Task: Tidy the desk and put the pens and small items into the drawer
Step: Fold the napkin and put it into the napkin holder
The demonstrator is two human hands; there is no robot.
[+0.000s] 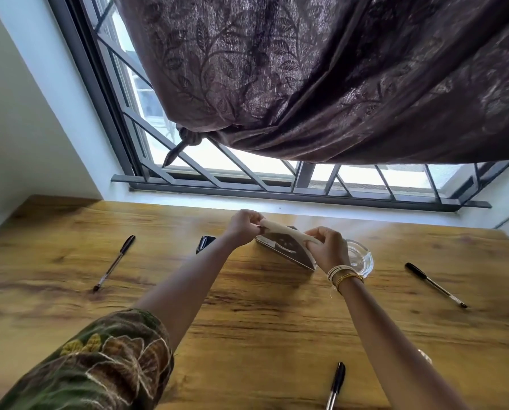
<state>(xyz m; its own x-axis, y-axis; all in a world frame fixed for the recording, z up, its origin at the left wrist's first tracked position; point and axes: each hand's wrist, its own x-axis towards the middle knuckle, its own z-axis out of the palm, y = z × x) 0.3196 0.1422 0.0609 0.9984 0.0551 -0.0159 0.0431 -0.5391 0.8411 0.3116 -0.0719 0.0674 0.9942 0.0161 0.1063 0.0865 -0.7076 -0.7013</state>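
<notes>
1. Pens lie loose on our wooden desk [247, 321]: one far left [115, 262], one far right [435, 284], one near the front edge [336, 385].
2. Our left hand [243, 226] and right hand [327, 247] each pinch an end of a pale cloth [285, 231], above a glass dish [362, 258].

Bright window [247, 161] backlight, warped edges

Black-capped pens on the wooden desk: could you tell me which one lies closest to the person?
The black-capped pen at the bottom edge, beside the right forearm; the other two pens lie farther back.
</notes>
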